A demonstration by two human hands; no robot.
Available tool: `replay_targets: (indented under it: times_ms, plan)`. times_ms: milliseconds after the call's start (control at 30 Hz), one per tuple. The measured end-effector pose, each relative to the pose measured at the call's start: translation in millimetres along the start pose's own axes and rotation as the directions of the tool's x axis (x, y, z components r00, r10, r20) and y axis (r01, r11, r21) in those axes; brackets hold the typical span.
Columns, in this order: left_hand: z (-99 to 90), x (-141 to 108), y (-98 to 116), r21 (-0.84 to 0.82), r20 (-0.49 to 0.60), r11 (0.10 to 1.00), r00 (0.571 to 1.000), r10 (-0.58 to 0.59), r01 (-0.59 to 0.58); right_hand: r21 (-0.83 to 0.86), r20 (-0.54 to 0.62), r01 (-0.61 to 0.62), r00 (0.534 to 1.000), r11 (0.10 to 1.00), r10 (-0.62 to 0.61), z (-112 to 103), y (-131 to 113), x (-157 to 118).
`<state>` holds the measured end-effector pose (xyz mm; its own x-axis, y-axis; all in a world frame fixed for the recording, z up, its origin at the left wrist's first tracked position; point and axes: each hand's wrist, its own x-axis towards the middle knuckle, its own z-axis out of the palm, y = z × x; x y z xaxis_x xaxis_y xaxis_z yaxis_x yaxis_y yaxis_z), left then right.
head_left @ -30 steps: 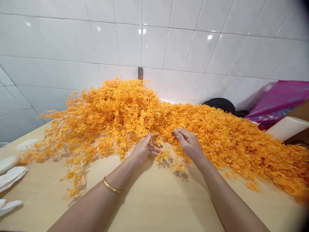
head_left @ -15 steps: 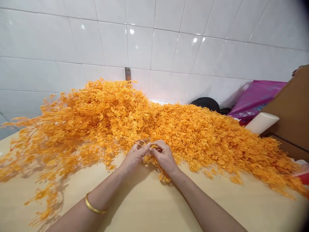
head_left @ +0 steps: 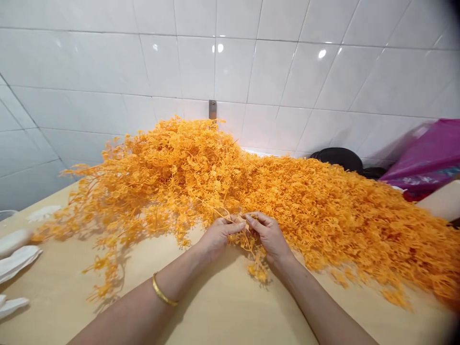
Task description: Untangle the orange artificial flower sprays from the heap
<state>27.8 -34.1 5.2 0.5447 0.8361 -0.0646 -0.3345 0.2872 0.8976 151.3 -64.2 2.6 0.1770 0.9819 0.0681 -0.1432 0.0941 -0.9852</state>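
A large heap of orange artificial flower sprigs [head_left: 187, 163] spreads across the table in front of me. Over its near edge, my left hand [head_left: 219, 235] pinches the stem of an orange sprig [head_left: 257, 268] between thumb and fingers. Close beside it, my right hand [head_left: 269, 235] has its thumb and fingertips closed on the same sprig. Flowered ends of this sprig hang below my hands, just above the tabletop. My fingers partly hide the stem where they meet.
White objects [head_left: 17, 263], perhaps gloves, lie at the table's left edge. A black round thing [head_left: 339, 158] and a purple bag [head_left: 424, 153] stand behind the heap at right. A tiled wall [head_left: 194, 72] closes off the back, with a metal bracket [head_left: 212, 109] on it.
My view has turned left, so the scene sits further right and the white objects appear. My hands have drawn slightly apart, and more of the sprig hangs visible between them.
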Motion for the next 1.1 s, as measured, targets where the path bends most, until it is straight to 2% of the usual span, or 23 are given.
replay_targets:
  times_ms: [133,200,267,333,500,600,700,767,833,867,900,1000,1100]
  plan:
    - [1.8,-2,2,0.021,0.013,0.998,0.998,-0.065,0.065,-0.148,0.053,0.113,0.993,0.982,-0.106,1,0,-1]
    - [1.9,-3,3,0.042,0.016,0.993,0.993,-0.116,0.115,-0.275,0.065,0.186,0.982,0.943,-0.175,0,-1,-1]
    - [0.5,-2,4,0.073,0.017,0.986,0.989,-0.150,0.148,-0.412,0.039,0.233,0.970,0.881,-0.239,-2,-3,-1]
    - [-2.0,0,4,0.096,0.034,0.985,0.989,-0.146,0.142,-0.454,-0.013,0.219,0.968,0.864,-0.252,-2,-4,-1]
    - [-6.3,6,5,0.020,0.178,0.997,0.981,-0.078,0.076,-0.148,-0.126,0.111,0.983,0.983,-0.130,12,-10,-3]
    - [-6.0,8,6,-0.056,0.256,0.995,0.964,-0.070,0.087,-0.110,-0.172,0.140,0.972,0.984,-0.158,22,-13,-6]
    - [-7.1,6,7,-0.144,0.310,0.981,0.947,-0.083,0.133,-0.078,-0.195,0.156,0.966,0.985,-0.169,21,-16,-4]
    - [-10.2,2,8,-0.137,0.358,0.976,0.927,-0.113,0.172,0.006,-0.299,0.139,0.945,0.990,-0.130,12,-18,1]
    - [-14.5,-2,10,-0.085,0.405,0.981,0.906,-0.127,0.175,0.128,-0.448,0.121,0.892,0.984,-0.051,-1,-21,7]
    - [-16.6,-2,11,-0.058,0.402,0.986,0.908,-0.120,0.157,0.172,-0.488,0.116,0.873,0.978,-0.018,-7,-23,9]
    - [-18.4,-2,12,-0.040,0.377,0.991,0.920,-0.104,0.129,0.184,-0.486,0.112,0.874,0.977,-0.008,-11,-24,10]
    - [-21.3,2,13,-0.010,0.258,0.999,0.966,-0.031,0.035,0.098,-0.303,0.062,0.953,0.993,-0.030,-14,-24,9]
    - [-21.2,6,11,0.029,0.243,0.999,0.970,-0.024,0.018,0.027,-0.200,-0.033,0.979,0.999,0.038,-12,-21,8]
